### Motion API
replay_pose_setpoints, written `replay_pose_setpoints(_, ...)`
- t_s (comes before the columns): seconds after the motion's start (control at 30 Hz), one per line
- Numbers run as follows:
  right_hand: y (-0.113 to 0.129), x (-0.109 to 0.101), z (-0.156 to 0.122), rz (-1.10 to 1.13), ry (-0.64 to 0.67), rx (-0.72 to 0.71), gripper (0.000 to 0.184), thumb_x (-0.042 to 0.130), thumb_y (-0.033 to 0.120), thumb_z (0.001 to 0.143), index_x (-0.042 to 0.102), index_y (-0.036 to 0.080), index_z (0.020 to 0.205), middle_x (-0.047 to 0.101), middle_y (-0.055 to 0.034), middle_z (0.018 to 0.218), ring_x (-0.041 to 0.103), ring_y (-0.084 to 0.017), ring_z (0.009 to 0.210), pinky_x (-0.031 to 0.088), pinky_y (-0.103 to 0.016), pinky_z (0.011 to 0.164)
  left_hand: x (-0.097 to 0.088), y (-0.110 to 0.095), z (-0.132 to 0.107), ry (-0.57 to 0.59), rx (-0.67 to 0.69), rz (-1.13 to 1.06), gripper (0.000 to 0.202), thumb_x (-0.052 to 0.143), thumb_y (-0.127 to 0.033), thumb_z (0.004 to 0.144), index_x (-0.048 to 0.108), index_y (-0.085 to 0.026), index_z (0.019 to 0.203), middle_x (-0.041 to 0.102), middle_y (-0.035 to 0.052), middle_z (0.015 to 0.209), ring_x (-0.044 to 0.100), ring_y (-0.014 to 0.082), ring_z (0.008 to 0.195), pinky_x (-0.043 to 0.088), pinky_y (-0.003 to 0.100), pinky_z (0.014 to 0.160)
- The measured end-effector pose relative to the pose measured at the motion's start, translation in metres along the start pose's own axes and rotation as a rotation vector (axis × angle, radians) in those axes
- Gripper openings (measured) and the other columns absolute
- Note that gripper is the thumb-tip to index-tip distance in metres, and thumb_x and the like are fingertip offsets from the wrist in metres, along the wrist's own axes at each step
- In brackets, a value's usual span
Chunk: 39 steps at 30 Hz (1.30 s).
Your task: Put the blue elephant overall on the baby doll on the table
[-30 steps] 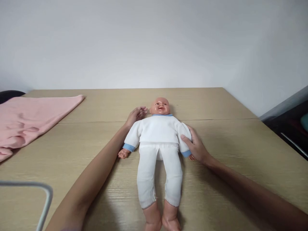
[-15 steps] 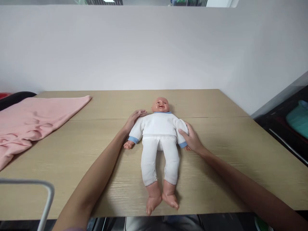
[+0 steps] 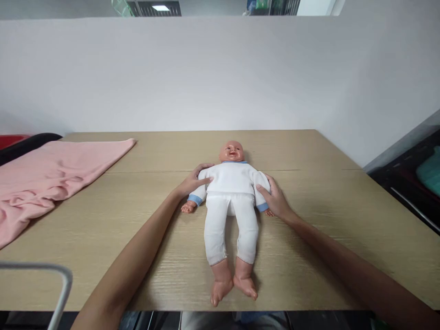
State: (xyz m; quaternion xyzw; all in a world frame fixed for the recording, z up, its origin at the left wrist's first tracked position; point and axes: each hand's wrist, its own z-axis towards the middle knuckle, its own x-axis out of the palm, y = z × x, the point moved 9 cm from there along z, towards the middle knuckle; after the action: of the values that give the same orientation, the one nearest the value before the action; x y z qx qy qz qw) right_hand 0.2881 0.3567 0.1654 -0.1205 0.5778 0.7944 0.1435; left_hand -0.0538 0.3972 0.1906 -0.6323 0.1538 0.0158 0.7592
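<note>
A baby doll (image 3: 232, 181) in a white top and white trousers with blue cuffs lies on its back on the wooden table, its head away from me and its bare feet near the front edge. My left hand (image 3: 192, 183) grips the doll's sleeved upper arm on the left, thumb over the top near the chest and fingers behind the arm. On the other side, my right hand (image 3: 277, 199) is closed round the doll's other sleeve, its thumb on the front. Part of the fingers of both hands is hidden behind the sleeves.
A crumpled pink cloth (image 3: 62, 169) covers the table's left side, by a black and red object (image 3: 30, 140). A white bent metal bar (image 3: 65, 279) stands at the near left. Dark shelving (image 3: 405, 178) is at the right, and a pale wall (image 3: 206, 73) rises behind the table (image 3: 137, 252).
My left hand has shifted from lying stretched beside the doll's shoulder to gripping its upper arm, thumb now over the sleeve. The right hand keeps its hold. The view has tilted slightly.
</note>
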Motion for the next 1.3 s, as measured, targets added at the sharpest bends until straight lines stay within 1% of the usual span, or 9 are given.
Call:
replay_pose_setpoints(0.23,0.000,-0.001,0.010,-0.020,-0.026,0.013,0.068,0.067,0.066,0.099,0.063,0.022,0.151,0.071,-0.0174,0.155,0.066,-0.039,0.142,0.048,-0.062,0.128,-0.005,0.009,0.012,-0.092,-0.013,0.015,0.080,0.097,-0.061,0.076,0.070,-0.024,0.140,0.064,0.0156,0.163,0.055,0.0395,0.157,0.040,0.050,0.136)
replay_pose_setpoints(0.47,-0.001,-0.002,0.015,-0.034,-0.021,0.007,0.066,0.069,0.062,0.099,0.062,0.020,0.149,0.070,-0.0195,0.154,0.065,-0.040,0.143,0.047,-0.062,0.128,-0.006,0.014,0.015,-0.109,-0.033,-0.003,0.074,0.097,-0.061,0.077,0.072,-0.024,0.136,0.069,0.0147,0.157,0.060,0.0385,0.150,0.046,0.049,0.130)
replay_pose_setpoints(0.67,-0.009,-0.010,0.010,0.057,-0.077,0.020,0.089,0.067,0.062,0.101,0.039,0.012,0.169,0.063,-0.0278,0.160,0.065,-0.039,0.144,0.048,-0.063,0.127,-0.008,0.019,0.010,-0.139,-0.033,-0.025,0.072,0.094,-0.064,0.080,0.071,-0.023,0.134,0.070,0.0137,0.155,0.062,0.0367,0.148,0.048,0.047,0.127)
replay_pose_setpoints(0.93,-0.028,-0.034,-0.007,0.041,-0.140,-0.017,0.074,0.067,0.065,0.101,0.053,0.019,0.157,0.064,-0.0253,0.157,0.065,-0.038,0.143,0.053,-0.065,0.123,-0.013,0.019,-0.009,-0.202,-0.030,-0.004,0.074,0.082,-0.071,0.085,0.067,-0.019,0.135,0.073,0.0155,0.148,0.069,0.0329,0.137,0.054,0.048,0.121)
replay_pose_setpoints(1.03,-0.014,-0.046,-0.028,-0.163,-0.197,-0.079,0.066,0.065,0.062,0.102,0.059,0.018,0.151,0.066,-0.0249,0.153,0.063,-0.041,0.143,0.051,-0.070,0.122,-0.018,0.016,-0.020,-0.270,-0.021,0.028,0.073,0.075,-0.075,0.086,0.066,-0.017,0.129,0.076,0.0169,0.139,0.072,0.0323,0.130,0.056,0.049,0.117)
replay_pose_setpoints(1.13,0.032,-0.055,-0.067,-0.388,-0.254,-0.226,0.060,0.060,0.053,0.107,0.058,0.017,0.155,0.068,-0.0251,0.149,0.062,-0.045,0.143,0.048,-0.077,0.120,-0.025,0.007,-0.032,-0.366,-0.016,0.079,0.063,0.070,-0.072,0.090,0.066,-0.018,0.123,0.076,0.0170,0.133,0.072,0.0325,0.125,0.057,0.052,0.113)
replay_pose_setpoints(1.2,0.070,-0.058,-0.108,-0.484,-0.247,-0.377,0.060,0.062,0.040,0.108,0.051,0.020,0.164,0.065,-0.0240,0.156,0.060,-0.044,0.148,0.049,-0.076,0.121,-0.027,-0.011,-0.043,-0.434,-0.003,0.125,0.052,0.068,-0.065,0.094,0.066,-0.019,0.119,0.075,0.0176,0.132,0.070,0.0334,0.125,0.056,0.055,0.113)
replay_pose_setpoints(1.23,0.084,-0.058,-0.133,-0.518,-0.222,-0.447,0.067,0.065,0.033,0.106,0.047,0.024,0.169,0.063,-0.0221,0.161,0.059,-0.044,0.152,0.051,-0.075,0.121,-0.026,-0.025,-0.051,-0.463,0.012,0.149,0.047,0.067,-0.061,0.096,0.066,-0.019,0.118,0.074,0.0175,0.133,0.069,0.0335,0.125,0.054,0.056,0.115)
replay_pose_setpoints(1.3,0.097,-0.065,-0.191,-0.523,-0.224,-0.568,0.083,0.073,0.022,0.096,0.045,0.035,0.173,0.071,-0.0159,0.153,0.070,-0.043,0.139,0.064,-0.068,0.108,-0.013,-0.062,-0.071,-0.487,0.070,0.197,0.037,0.071,-0.053,0.098,0.069,-0.021,0.117,0.074,0.0143,0.135,0.066,0.0317,0.130,0.048,0.054,0.122)
